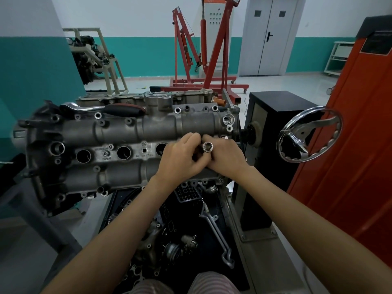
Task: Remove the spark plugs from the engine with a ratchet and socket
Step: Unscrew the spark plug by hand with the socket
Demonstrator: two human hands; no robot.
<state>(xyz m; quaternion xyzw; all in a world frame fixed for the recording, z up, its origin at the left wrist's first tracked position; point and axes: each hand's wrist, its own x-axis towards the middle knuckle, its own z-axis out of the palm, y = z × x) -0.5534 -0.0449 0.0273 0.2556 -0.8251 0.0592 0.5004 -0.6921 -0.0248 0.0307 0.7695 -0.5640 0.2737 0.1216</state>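
Both hands meet above the right end of the engine (118, 134), over the row of plug wells. Left hand (180, 158) and right hand (226, 158) have fingers curled around the socket (207, 147), held between them; its open hex end faces up toward the camera. The lower part of the socket is hidden by the fingers; a plug inside cannot be made out. Three open plug wells are visible to the left of the hands. Ratchet (101, 108) with red-and-black handle lies along the far edge of the engine, toward its left end, well apart from the hands. Handwheel (310, 135) stands to the right of the engine.
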